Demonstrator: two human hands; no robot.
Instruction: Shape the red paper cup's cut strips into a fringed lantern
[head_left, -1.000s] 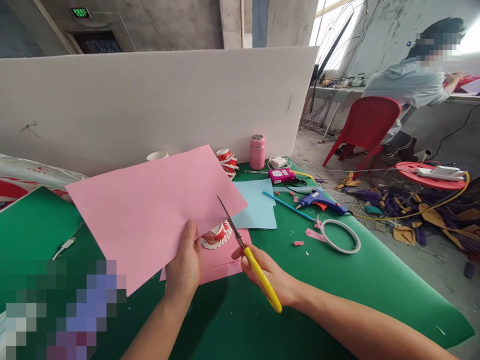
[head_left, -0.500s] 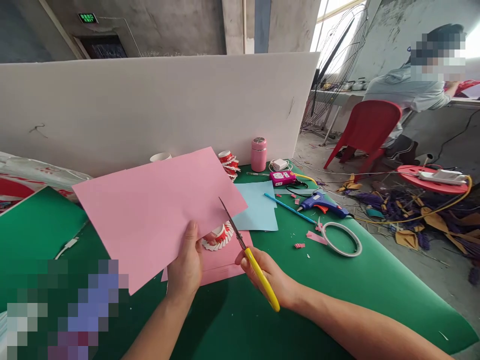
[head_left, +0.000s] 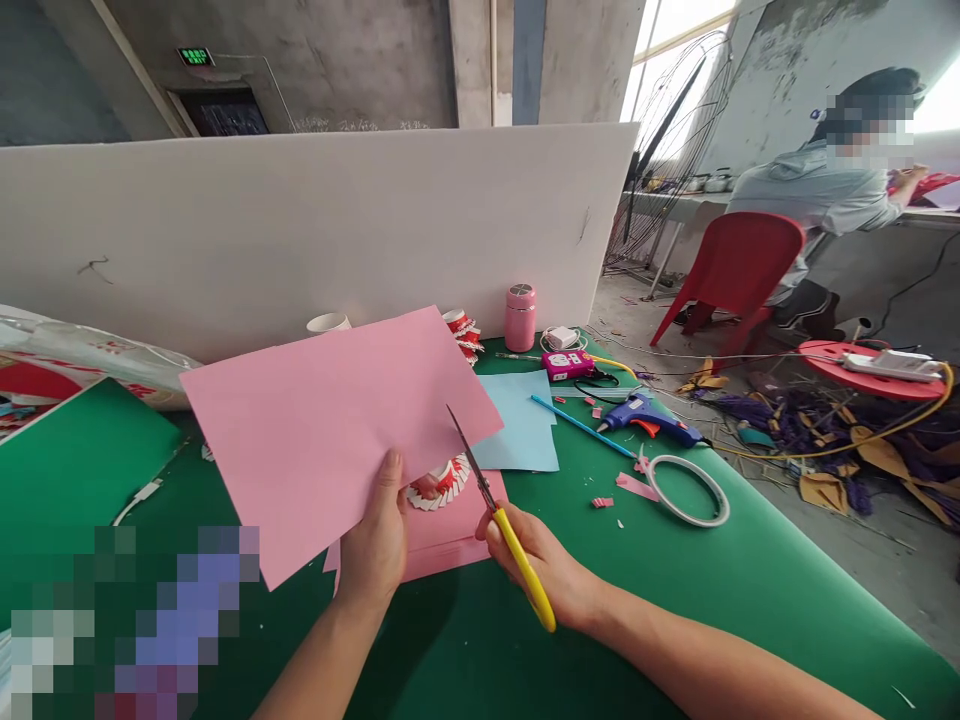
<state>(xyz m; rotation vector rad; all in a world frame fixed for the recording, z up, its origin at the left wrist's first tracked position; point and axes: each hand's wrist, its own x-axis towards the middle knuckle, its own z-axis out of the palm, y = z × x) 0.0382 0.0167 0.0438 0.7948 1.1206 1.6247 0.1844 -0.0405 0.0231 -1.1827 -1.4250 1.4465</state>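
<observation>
A large sheet of pink paper (head_left: 322,430) is tilted above the table, pinched near its lower right edge by my left hand (head_left: 375,545), thumb on top. My right hand (head_left: 536,560) grips a pair of scissors (head_left: 517,560) with yellow handles. Their dark blades point up and left, over the right part of the sheet; whether they touch it I cannot tell. Below lie another pink sheet (head_left: 457,540) and a red and white ring of cut paper cup (head_left: 442,485), both partly hidden by the held sheet and my left hand.
Light blue paper (head_left: 521,420), a blue glue gun (head_left: 649,418), a roll of white tape (head_left: 724,500) and a pink bottle (head_left: 520,318) are on the green table (head_left: 697,600). A white board (head_left: 375,220) stands behind. At the right, a person sits on a red chair (head_left: 739,265).
The held pink sheet has shifted slightly right and down in view, along with a small camera turn. Both hands keep their grips, and the scissors stay over the sheet.
</observation>
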